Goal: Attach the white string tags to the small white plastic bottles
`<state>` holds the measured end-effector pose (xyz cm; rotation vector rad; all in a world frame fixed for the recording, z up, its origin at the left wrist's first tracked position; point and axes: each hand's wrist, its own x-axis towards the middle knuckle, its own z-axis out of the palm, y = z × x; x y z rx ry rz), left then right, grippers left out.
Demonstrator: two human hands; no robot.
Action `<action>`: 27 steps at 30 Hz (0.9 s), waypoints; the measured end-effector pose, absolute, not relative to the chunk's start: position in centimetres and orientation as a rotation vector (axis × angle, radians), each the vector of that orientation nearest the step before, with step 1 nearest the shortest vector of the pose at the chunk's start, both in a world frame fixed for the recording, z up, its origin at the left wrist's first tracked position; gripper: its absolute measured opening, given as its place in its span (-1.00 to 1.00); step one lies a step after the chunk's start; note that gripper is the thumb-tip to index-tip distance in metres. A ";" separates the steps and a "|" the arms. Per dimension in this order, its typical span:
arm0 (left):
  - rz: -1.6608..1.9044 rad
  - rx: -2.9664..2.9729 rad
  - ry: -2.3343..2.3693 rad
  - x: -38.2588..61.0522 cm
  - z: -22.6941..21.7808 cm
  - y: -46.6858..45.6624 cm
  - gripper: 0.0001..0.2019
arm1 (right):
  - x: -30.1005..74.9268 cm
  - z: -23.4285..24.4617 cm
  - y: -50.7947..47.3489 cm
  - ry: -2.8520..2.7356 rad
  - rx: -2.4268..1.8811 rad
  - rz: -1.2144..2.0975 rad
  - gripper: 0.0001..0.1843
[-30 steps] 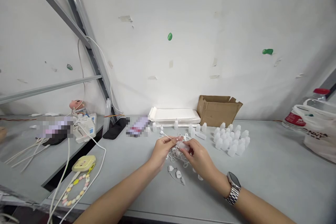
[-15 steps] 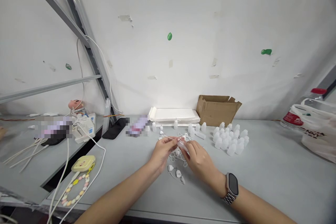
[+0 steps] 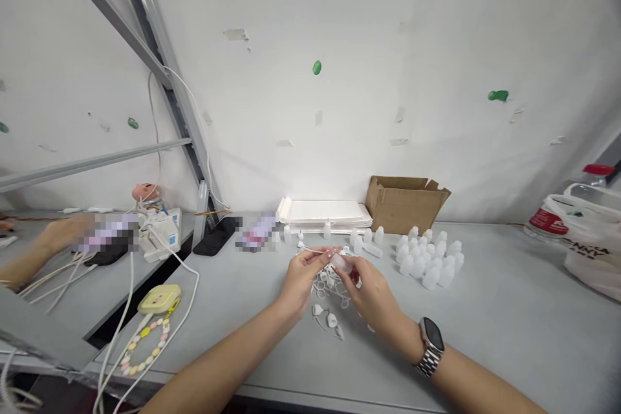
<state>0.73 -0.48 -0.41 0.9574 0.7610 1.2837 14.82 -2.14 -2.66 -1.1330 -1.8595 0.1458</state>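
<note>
Over the middle of the table, my left hand [image 3: 301, 279] and my right hand [image 3: 365, 286] meet at the fingertips. My right fingers are closed on a small translucent plastic bottle [image 3: 342, 263], tilted sideways. A white cap with a thin strap [image 3: 310, 250] runs into the pinch of my left hand; its held end is hidden by the fingers. Below the hands lies a loose pile of white strapped caps and rings [image 3: 332, 288]. Nearer to me, a pair of white caps [image 3: 332, 321] is joined by a strap.
Several translucent bottles [image 3: 429, 259] stand grouped at right. White flat packs [image 3: 325, 213] and a cardboard box [image 3: 407, 207] are by the wall. At left are a phone [image 3: 213, 237], a yellow case [image 3: 159, 299], cables, and another person's arm [image 3: 39, 249]. A plastic bag [image 3: 594, 246] sits far right.
The bottle in my right hand has turned and shows more of its side. Another person's arm has come in at the left. The whole view has shifted slightly.
</note>
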 end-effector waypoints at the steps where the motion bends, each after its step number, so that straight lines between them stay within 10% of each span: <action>1: 1.277 0.979 0.754 0.7 -0.4 -0.5 -0.75 | 14.8 -2.5 -2.1 -1.812 -1.166 0.303 -0.76; 8: 1.235 1.002 0.757 0.5 -0.4 -0.2 -0.75 | 14.7 -1.2 -1.5 -1.528 -0.998 1.291 -0.60; 21: 1.249 0.972 0.716 1.0 -0.4 -0.7 -0.79 | 14.6 -1.9 -2.7 -1.736 -1.154 0.571 -0.77; 27: 1.203 1.074 0.631 1.1 -0.1 -1.0 -0.75 | 14.7 -0.8 -2.5 -1.480 -0.997 1.275 -0.65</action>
